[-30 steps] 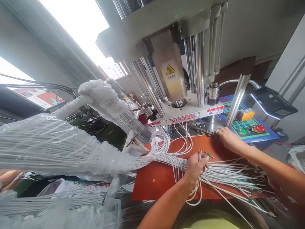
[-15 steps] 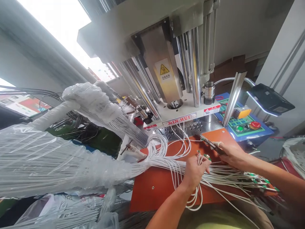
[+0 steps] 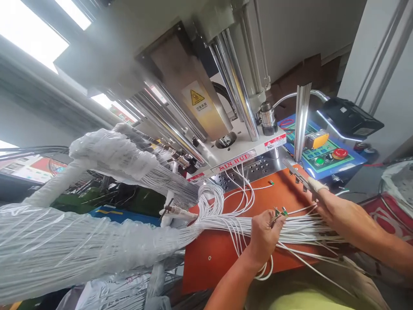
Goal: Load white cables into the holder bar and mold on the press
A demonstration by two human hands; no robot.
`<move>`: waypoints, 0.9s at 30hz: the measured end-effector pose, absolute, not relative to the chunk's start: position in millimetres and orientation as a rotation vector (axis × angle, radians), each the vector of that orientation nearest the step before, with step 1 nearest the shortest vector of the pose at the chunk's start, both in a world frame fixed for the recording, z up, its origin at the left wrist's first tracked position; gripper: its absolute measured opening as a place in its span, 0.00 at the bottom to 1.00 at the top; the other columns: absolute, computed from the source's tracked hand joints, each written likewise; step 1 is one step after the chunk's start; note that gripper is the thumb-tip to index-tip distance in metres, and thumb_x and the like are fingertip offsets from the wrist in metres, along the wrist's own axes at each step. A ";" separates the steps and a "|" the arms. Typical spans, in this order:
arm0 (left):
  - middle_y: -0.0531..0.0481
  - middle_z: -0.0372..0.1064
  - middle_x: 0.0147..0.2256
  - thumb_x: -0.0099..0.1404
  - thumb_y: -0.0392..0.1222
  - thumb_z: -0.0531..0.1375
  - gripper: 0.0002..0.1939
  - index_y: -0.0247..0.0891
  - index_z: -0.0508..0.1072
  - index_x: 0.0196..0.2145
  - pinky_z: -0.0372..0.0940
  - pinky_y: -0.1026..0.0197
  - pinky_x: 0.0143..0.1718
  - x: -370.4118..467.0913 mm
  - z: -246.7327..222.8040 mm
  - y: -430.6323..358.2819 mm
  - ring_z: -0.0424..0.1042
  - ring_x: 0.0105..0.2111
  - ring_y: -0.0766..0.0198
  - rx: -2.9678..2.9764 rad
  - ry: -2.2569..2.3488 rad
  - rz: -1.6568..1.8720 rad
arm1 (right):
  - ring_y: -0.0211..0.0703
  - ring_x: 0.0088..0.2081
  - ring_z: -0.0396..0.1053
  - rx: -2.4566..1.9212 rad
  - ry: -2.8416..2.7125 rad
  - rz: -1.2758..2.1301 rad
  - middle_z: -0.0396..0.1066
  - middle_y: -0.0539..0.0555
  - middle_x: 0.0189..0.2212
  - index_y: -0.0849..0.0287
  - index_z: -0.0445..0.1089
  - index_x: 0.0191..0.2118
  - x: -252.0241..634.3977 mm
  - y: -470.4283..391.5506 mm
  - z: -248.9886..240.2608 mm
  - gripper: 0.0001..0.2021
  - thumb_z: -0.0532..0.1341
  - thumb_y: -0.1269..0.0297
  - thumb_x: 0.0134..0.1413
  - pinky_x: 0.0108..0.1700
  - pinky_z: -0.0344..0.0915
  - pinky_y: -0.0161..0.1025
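Observation:
My left hand (image 3: pixel 265 234) is closed on a few white cables, whose small green connector ends (image 3: pixel 280 212) stick out between thumb and fingers. In my right hand (image 3: pixel 337 213) is a long metal bar (image 3: pixel 301 178) with notches and small tabs along one edge. It points up and left, its far tip near the board's back edge. Under both hands runs a thick bundle of white cables (image 3: pixel 303 230) across an orange board (image 3: pixel 206 271). One loose cable end with a green tip (image 3: pixel 271 183) lies on the board, left of the bar.
A press (image 3: pixel 237 161) with upright steel rods and a hot-surface label stands behind the board. Right of it are a control box (image 3: pixel 338 161) with buttons and a black lamp (image 3: pixel 355 118). Plastic-wrapped cable bundles (image 3: pixel 97 245) fill the left side.
My right hand has moved right and swung the metal bar's tip up toward the board's back corner. A green-tipped cable end now shows on the board. The camera view has turned.

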State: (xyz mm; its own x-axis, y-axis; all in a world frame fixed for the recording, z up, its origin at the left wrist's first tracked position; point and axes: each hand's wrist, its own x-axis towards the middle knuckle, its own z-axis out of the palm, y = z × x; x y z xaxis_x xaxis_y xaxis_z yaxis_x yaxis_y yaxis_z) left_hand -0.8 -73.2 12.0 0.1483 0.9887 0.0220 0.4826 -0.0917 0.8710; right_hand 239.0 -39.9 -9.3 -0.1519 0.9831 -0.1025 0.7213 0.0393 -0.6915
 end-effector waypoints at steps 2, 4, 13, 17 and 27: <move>0.52 0.63 0.23 0.67 0.48 0.58 0.17 0.37 0.68 0.23 0.58 0.63 0.32 0.4 12.5 -72.2 0.59 0.24 0.67 1.722 1.395 0.856 | 0.61 0.37 0.74 -1.761 -1.901 0.954 0.74 0.58 0.35 0.53 0.58 0.57 244.9 -44.5 -1.8 0.23 0.49 0.49 0.61 0.36 0.69 0.52; 0.51 0.64 0.24 0.67 0.48 0.57 0.16 0.37 0.69 0.25 0.58 0.63 0.33 2.3 12.7 -71.5 0.60 0.25 0.66 1.768 1.343 0.819 | 0.59 0.47 0.71 -1.597 -1.883 1.070 0.73 0.58 0.44 0.53 0.59 0.58 244.1 -48.7 5.9 0.23 0.48 0.48 0.62 0.48 0.68 0.52; 0.45 0.73 0.33 0.68 0.45 0.56 0.11 0.38 0.75 0.38 0.63 0.62 0.38 3.1 9.8 -77.0 0.70 0.32 0.62 1.923 1.231 0.636 | 0.49 0.65 0.54 -1.145 -1.813 1.418 0.55 0.52 0.66 0.51 0.48 0.68 205.1 -60.5 1.5 0.28 0.50 0.54 0.65 0.66 0.53 0.47; 0.45 0.74 0.33 0.68 0.45 0.55 0.11 0.39 0.76 0.39 0.64 0.61 0.39 -0.5 7.7 -80.2 0.71 0.33 0.62 1.974 1.267 0.619 | 0.49 0.64 0.55 -1.120 -1.819 1.361 0.55 0.53 0.65 0.50 0.45 0.69 202.5 -59.4 -12.1 0.29 0.49 0.60 0.65 0.65 0.54 0.50; 0.44 0.75 0.35 0.67 0.41 0.56 0.09 0.41 0.77 0.40 0.65 0.61 0.42 1.2 2.0 -81.3 0.73 0.36 0.60 2.029 1.272 0.644 | 0.50 0.62 0.60 -1.069 -1.855 1.310 0.63 0.54 0.60 0.50 0.49 0.66 203.2 -59.0 -20.3 0.26 0.49 0.63 0.64 0.62 0.61 0.50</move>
